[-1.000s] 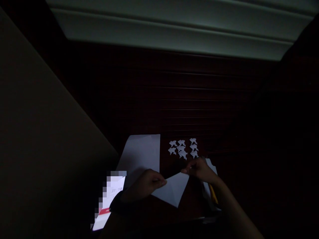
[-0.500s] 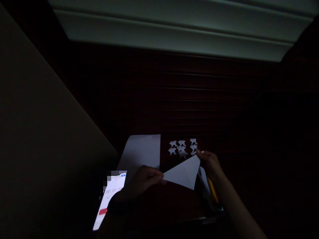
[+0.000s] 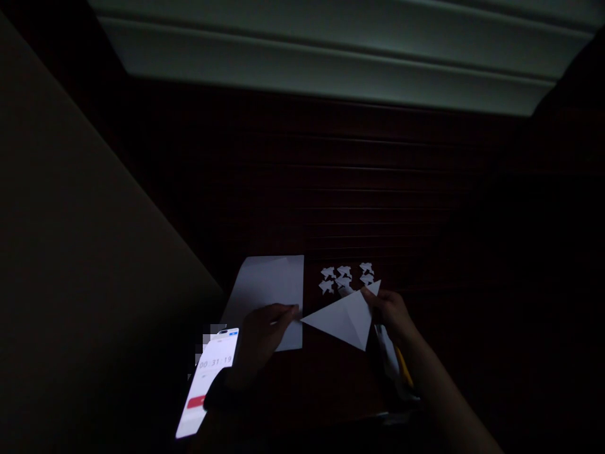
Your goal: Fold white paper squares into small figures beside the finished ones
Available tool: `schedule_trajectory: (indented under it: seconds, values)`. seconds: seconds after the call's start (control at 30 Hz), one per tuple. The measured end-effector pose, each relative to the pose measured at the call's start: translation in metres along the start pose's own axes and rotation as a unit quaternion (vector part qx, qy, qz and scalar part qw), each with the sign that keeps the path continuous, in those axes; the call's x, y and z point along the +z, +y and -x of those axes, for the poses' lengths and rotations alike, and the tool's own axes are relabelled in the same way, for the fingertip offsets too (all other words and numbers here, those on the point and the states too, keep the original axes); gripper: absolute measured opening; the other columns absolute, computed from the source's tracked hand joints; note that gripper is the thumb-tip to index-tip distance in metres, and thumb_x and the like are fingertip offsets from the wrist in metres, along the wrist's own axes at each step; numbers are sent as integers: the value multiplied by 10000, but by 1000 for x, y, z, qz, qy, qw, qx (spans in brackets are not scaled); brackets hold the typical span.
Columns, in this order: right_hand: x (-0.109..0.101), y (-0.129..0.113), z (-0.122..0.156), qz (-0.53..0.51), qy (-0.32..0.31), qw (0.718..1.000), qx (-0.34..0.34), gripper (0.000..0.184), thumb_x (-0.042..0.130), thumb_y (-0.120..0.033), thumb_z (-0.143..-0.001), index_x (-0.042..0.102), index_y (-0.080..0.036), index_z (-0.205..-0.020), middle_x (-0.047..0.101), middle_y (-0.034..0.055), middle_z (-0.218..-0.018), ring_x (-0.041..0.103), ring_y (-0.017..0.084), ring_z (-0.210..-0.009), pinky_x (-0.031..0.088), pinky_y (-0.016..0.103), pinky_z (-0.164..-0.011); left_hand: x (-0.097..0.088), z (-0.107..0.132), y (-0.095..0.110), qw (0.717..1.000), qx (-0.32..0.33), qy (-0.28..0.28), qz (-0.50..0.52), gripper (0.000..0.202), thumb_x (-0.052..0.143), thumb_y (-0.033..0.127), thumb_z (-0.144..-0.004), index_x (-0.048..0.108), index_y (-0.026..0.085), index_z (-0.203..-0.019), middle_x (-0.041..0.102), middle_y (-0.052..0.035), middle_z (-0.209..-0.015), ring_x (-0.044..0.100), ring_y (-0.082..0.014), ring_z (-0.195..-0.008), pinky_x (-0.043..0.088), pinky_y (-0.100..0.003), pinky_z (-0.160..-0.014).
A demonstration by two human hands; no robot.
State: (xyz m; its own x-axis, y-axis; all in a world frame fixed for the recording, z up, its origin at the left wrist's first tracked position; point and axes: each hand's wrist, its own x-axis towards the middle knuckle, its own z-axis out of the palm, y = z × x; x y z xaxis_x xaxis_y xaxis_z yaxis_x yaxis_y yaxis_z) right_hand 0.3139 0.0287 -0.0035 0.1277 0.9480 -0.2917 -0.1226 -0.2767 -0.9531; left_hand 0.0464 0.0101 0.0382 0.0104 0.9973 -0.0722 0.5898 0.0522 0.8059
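The right hand point(image 3: 388, 311) pinched the folded paper point(image 3: 339, 320) near one corner, likely to steady it, while the left hand point(image 3: 261, 335), seemingly closed on nothing, hung beside its narrow tip.

The folded sheet point(image 3: 336, 320) partly hides some paper figures point(image 3: 346, 291).

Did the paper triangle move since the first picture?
Yes: the paper triangle moved right and higher in the view, judged against the big flat sheet.

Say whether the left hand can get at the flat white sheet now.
Probably yes: the left hand overlaps the sheet in this view and seems clear of the folded paper, which the right hand holds.
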Motion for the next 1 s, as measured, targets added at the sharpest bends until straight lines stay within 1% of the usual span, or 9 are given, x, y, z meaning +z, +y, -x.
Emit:
schedule_trajectory:
  seconds: [0.03, 0.07, 0.1, 0.2, 0.27, 0.47, 0.63, 0.83, 1.0]
  values:
    - [1, 3, -1, 16, 6, 1000, -9, 391, 671, -503, -607, 568, -126, -604, 585, 43, -549, 501, 137, -445, 360, 229, -393, 7, 2, 2, 999, 18, 44, 0, 292, 493, 456, -777, 676, 257, -887, 678, -16, -980, 586, -238, -959, 419, -367, -854]
    - [4, 6, -2, 28, 7, 999, -17, 390, 666, -506, -611, 557, -133, -583, 577, 37, -533, 493, 133, -435, 352, 226, -385, 16, 6, 4, 997, 65, 50, 5, 281, 517, 429, -772, 653, 269, -957, 642, -8, -1073, 550, -226, -1030, 395, -356, -904]
    - [7, 8, -1, 38, 5, 999, -23, 387, 661, -507, -617, 552, -139, -571, 572, 31, -521, 485, 128, -425, 346, 224, -378, 25, 11, 8, 992, 125, 26, 2, 317, 571, 404, -741, 623, 279, -1028, 591, -1, -1163, 504, -223, -1096, 367, -351, -946]
    - [21, 11, 4, 28, -31, 999, -19, 359, 647, -496, -643, 578, -145, -610, 592, 30, -563, 507, 131, -448, 376, 229, -394, 50, 26, 20, 975, 219, -26, -35, 879, 764, 341, -531, 352, 307, -1307, 332, -9, -1398, 303, -269, -1257, 281, -406, -1025]
    - [29, 10, 9, 7, -49, 999, -7, 346, 645, -490, -649, 581, -150, -634, 590, 23, -562, 508, 128, -444, 383, 229, -393, 62, 33, 25, 968, 240, -44, -61, 1071, 807, 307, -453, 231, 313, -1356, 210, -16, -1447, 236, -288, -1285, 257, -432, -1038]
    - [37, 4, 14, -40, -73, 996, 13, 364, 641, -513, -648, 583, -153, -661, 585, 15, -576, 527, 131, -468, 413, 228, -400, 69, 33, 20, 971, 230, -45, -51, 1003, 761, 288, -557, 172, 321, -1368, 201, -24, -1447, 240, -276, -1286, 260, -430, -1041]
    - [38, -1, 20, -48, -158, 986, 33, 388, 551, -540, -728, 602, -161, -799, 561, 8, -619, 523, 110, -484, 427, 209, -411, 64, 26, 20, 983, 185, -12, 16, 891, 728, 333, -602, 241, 310, -1347, 256, -22, -1421, 271, -263, -1272, 266, -409, -1035]
    - [39, 4, 21, -17, -190, 982, -5, 339, 629, -460, -702, 612, -166, -871, 590, 24, -735, 565, 132, -626, 474, 220, -515, 59, 20, 22, 975, 171, -38, 135, 701, 657, 368, -685, 344, 273, -1306, 395, -62, -1340, 348, -256, -1227, 306, -399, -995]
    - [37, 1, 23, -33, -221, 975, 6, 357, 580, -461, -744, 582, -191, -979, 605, 48, -861, 610, 157, -654, 512, 287, -545, 56, 17, 20, 979, 157, -14, 132, 646, 622, 381, -714, 363, 271, -1295, 403, -54, -1338, 354, -248, -1223, 280, -402, -1006]
